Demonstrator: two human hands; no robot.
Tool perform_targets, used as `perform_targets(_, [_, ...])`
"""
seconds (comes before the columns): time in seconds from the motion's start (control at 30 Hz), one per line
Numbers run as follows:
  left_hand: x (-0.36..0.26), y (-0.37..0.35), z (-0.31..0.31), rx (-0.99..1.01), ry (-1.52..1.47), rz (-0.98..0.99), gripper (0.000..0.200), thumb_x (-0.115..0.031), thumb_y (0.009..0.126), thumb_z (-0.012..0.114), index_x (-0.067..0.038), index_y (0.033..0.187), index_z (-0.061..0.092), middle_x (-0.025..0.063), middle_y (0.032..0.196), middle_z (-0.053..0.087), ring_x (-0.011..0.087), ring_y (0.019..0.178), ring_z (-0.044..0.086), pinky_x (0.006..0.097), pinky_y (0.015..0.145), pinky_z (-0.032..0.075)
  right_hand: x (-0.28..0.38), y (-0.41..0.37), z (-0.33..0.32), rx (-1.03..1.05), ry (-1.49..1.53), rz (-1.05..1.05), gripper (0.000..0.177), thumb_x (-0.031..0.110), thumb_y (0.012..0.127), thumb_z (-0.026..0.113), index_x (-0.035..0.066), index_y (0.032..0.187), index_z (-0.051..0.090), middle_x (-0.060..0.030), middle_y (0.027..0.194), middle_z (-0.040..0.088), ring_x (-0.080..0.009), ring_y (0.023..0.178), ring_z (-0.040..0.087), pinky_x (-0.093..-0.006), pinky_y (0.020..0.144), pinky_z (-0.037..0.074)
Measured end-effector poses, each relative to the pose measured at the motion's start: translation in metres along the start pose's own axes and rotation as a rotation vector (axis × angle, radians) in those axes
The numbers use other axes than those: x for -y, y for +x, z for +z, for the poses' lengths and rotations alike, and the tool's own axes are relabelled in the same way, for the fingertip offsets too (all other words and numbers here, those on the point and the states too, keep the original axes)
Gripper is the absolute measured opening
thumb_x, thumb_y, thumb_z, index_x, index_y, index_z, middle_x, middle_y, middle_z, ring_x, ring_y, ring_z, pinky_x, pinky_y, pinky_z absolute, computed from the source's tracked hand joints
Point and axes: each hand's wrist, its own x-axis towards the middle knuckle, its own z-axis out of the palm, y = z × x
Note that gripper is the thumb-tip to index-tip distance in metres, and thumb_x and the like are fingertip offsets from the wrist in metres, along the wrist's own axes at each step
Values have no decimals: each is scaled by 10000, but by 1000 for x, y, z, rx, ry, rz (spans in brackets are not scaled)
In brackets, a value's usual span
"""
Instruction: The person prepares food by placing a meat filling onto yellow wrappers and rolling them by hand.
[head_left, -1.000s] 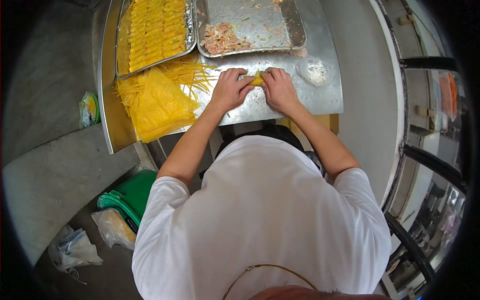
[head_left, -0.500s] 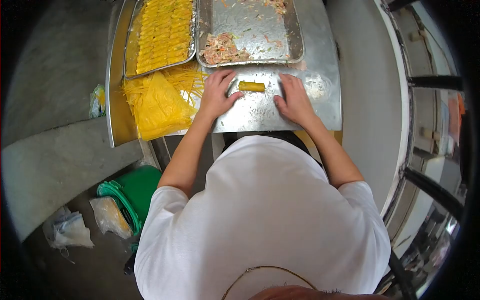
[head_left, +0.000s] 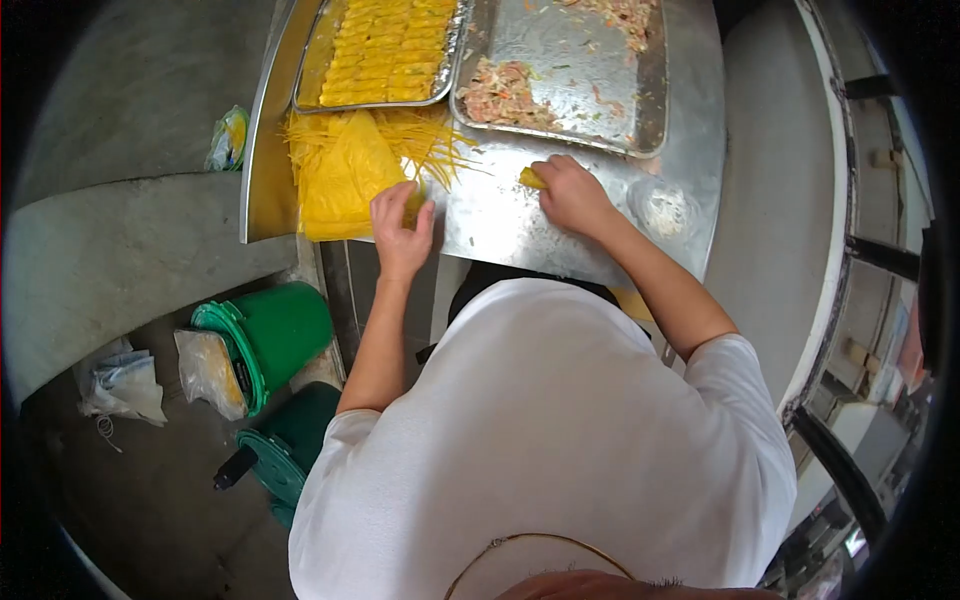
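Observation:
My right hand is closed around a small yellow roll above the metal worktop; one end of the roll sticks out on the left of the fingers. My left hand is at the right edge of a stack of thin yellow wrapper sheets. A bit of yellow wrapper shows between its thumb and curled fingers. Thin yellow strips lie loose beside the stack. Beyond the hands, a metal tray holds a chopped pink filling with orange and green bits.
A second tray at the back left is packed with rows of yellow rolls. The metal worktop has a raised left side. Green buckets and plastic bags are on the floor to the left. A pale wall runs along the right.
My right hand has taken hold of the roll that lay between both hands. My left hand has moved left to the wrapper stack. The camera view has shifted.

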Motion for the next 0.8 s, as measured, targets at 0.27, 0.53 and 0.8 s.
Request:
perform_targets(0.27, [96,44,-35,-90,-47,-159,330,-92,914,794,-16,1228,725,178,1206,717,374,1159,634,462,1033,500,34,27,-35,249,1848,544,377,64,1073,531,-141,1386,578,-216,1243,703,-256,1042,699,-395,917,587])
perform_targets(0.53, [131,39,-27,53,-135,-91,294,-53,906,762,-23,1194,714,173,1211,705,380,1160,630,462,1051,484,82,103,-50,175,1835,464,452,147,1031,652,-66,1421,570,-185,1257,698,-237,1019,698,-373,936,580])
perform_targets(0.8, [140,32,-21,50,-156,-93,286,-147,895,765,-49,1159,716,137,1224,688,383,1160,612,514,1035,468,56,228,-97,-29,1108,545,352,54,960,703,-51,1296,688,-120,1084,755,-197,940,706,-326,875,569])
